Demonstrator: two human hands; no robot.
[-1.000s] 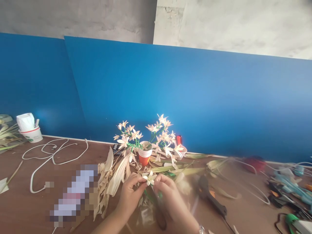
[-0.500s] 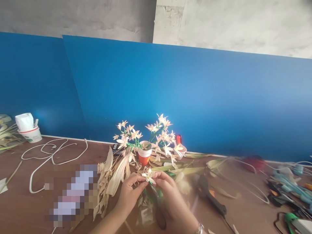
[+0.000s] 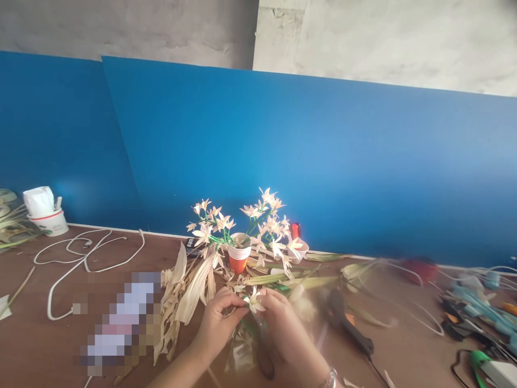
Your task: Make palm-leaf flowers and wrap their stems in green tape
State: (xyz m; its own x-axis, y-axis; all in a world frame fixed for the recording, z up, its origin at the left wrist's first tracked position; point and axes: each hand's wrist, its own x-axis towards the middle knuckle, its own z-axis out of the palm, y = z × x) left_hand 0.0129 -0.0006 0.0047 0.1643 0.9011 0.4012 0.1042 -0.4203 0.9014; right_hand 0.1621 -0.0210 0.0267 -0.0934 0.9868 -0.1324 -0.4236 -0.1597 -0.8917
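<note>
A small cream artificial flower [image 3: 254, 301] with pointed petals is held between my two hands, above the table. The thumb and forefinger of my left hand [image 3: 218, 321] pinch it at its left side, where a bit of green shows. My right hand [image 3: 287, 327] has its thumb and forefinger closed at a petal on the right. Behind my hands, an orange and white stack of paper cups [image 3: 239, 261] stands between sprays of similar flowers [image 3: 270, 221] on green stems. Dark-handled scissors [image 3: 265, 365] lie beneath my right hand, partly hidden and blurred.
Dried husks [image 3: 173, 307] are heaped left of my hands. A black glue gun [image 3: 350, 327] lies to the right. White cables [image 3: 84, 261] and a tub [image 3: 48, 222] are on the left; tools and blue items [image 3: 476, 307] clutter the far right. A blue panel [image 3: 283, 151] stands behind.
The flower has turned and shifted slightly right and down, so its open face shows more. My left fingertips have moved slightly right with it; both hands stay on it.
</note>
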